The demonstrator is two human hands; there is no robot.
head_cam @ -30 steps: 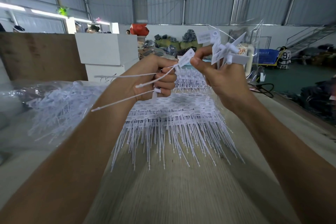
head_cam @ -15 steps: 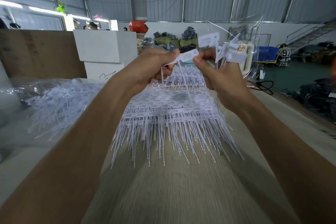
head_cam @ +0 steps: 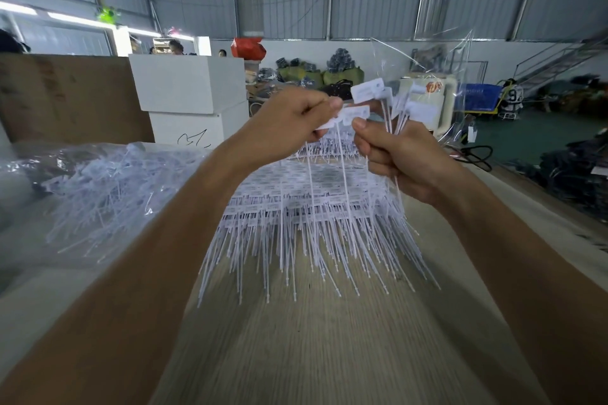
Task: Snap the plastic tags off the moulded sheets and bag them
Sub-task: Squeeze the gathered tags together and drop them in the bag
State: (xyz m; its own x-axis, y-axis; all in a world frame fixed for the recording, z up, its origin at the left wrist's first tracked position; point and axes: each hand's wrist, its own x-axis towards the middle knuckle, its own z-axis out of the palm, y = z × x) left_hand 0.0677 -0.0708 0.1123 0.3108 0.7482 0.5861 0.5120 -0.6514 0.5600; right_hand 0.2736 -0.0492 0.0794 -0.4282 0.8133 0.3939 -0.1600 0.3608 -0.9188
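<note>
Hands remain raised above the stacked white moulded plastic tag sheets [head_cam: 316,204] on the wooden table [head_cam: 329,339]. Left hand [head_cam: 289,125] pinches a white flat tag [head_cam: 353,115], whose tails now hang vertically rather than sideways. Right hand [head_cam: 398,158] grips a bundle of detached white tags [head_cam: 394,102] and a clear plastic bag [head_cam: 424,59].

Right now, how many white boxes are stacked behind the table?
2. The upper white box sits on the lower white box, left of the left hand, past the table. More may be hidden behind them.
</note>
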